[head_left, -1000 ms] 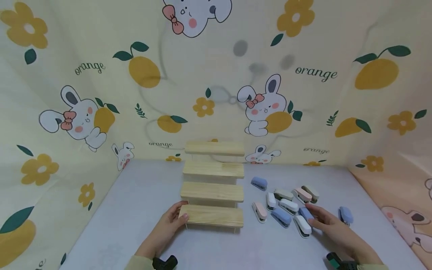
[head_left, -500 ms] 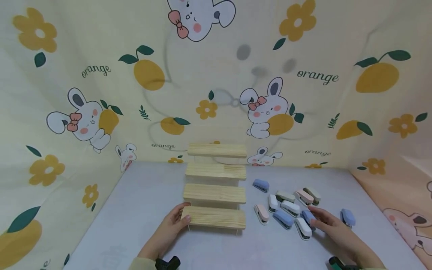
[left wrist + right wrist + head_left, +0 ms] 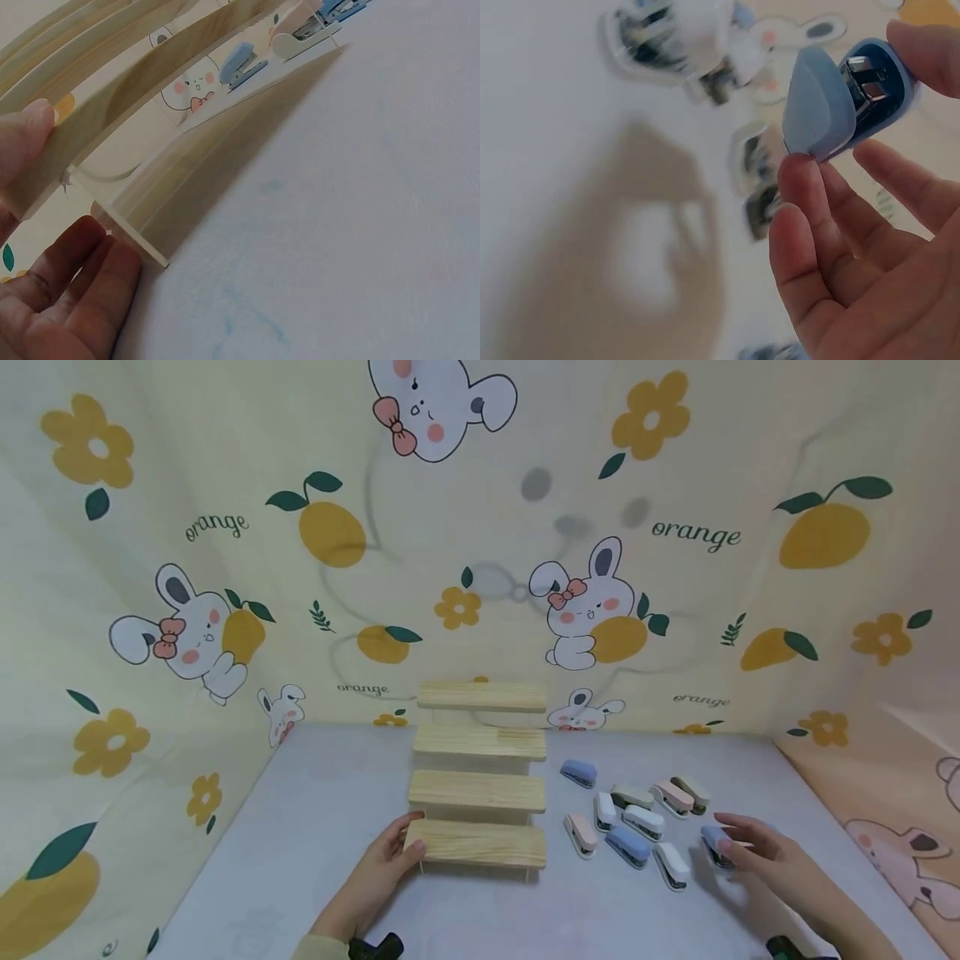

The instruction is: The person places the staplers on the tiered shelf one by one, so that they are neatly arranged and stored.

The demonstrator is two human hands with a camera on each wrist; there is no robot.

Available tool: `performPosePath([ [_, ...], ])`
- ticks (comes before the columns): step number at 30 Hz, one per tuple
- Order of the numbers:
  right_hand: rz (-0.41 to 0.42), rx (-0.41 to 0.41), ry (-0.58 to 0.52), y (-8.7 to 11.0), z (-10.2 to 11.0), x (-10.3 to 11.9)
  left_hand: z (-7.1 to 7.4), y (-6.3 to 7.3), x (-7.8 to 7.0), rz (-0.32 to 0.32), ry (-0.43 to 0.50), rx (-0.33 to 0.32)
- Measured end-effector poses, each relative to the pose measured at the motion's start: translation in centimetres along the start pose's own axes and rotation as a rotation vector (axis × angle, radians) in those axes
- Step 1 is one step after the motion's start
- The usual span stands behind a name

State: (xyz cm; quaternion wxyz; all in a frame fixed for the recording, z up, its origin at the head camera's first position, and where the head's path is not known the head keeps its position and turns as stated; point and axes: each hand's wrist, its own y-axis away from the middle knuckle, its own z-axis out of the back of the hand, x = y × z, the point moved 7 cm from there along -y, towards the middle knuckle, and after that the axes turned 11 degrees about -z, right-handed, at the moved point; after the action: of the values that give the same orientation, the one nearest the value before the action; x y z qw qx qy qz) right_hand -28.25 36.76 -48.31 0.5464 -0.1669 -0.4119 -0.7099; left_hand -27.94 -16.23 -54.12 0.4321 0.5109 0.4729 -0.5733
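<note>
My right hand (image 3: 780, 864) pinches a small blue stapler (image 3: 714, 845) between thumb and fingers, to the right of the other staplers. In the right wrist view the stapler (image 3: 819, 101) is off the table, its metal inside showing. My left hand (image 3: 381, 870) grips the left end of the lowest board of a stepped wooden display rack (image 3: 480, 845). Seen in the left wrist view, the thumb (image 3: 28, 133) presses on the board (image 3: 169, 71), and the other fingers curl below beside a clear side support (image 3: 124, 221).
Several mini staplers lie right of the rack: a white stapler (image 3: 672, 866), a pink stapler (image 3: 581, 835), a blue stapler (image 3: 627, 846) and a far blue stapler (image 3: 578, 772) among them. Behind the table (image 3: 247, 860) hangs a rabbit-and-orange printed cloth (image 3: 480, 527).
My right hand has drawn the blue stapler out of the group, up and to the right, and now covers most of the far-right blue stapler. My left hand keeps its grip on the rack.
</note>
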Motion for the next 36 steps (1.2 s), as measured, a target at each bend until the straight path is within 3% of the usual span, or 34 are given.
performPosePath([
  [4, 0.070, -0.021, -0.022, 0.6, 0.0, 3.1, 0.0, 0.0, -0.1, 0.019, 0.003, -0.007],
  [10, 0.248, -0.044, -0.022, 0.3, -1.7, 9.7, 0.2, 0.3, -0.2, 0.031, -0.013, -0.023],
  [17, 0.404, -0.052, -0.025, -0.4, -3.8, 16.9, 0.0, 0.3, -0.3, -0.001, -0.022, -0.009],
  [23, 0.531, -0.144, -0.168, -1.1, -6.0, 23.5, 0.1, 0.2, -0.4, -0.008, -0.027, -0.012],
  [28, 0.635, -0.134, -0.330, -1.8, -7.8, 28.4, 0.2, 0.1, -0.1, -0.018, -0.032, -0.008],
  [31, 0.661, -0.105, -0.358, -2.2, -9.0, 30.9, 0.2, 0.0, 0.1, -0.014, -0.037, -0.010],
  [36, 0.642, -0.029, -0.281, -3.6, -11.4, 34.2, 0.1, 0.0, 0.0, 0.000, -0.020, -0.010],
])
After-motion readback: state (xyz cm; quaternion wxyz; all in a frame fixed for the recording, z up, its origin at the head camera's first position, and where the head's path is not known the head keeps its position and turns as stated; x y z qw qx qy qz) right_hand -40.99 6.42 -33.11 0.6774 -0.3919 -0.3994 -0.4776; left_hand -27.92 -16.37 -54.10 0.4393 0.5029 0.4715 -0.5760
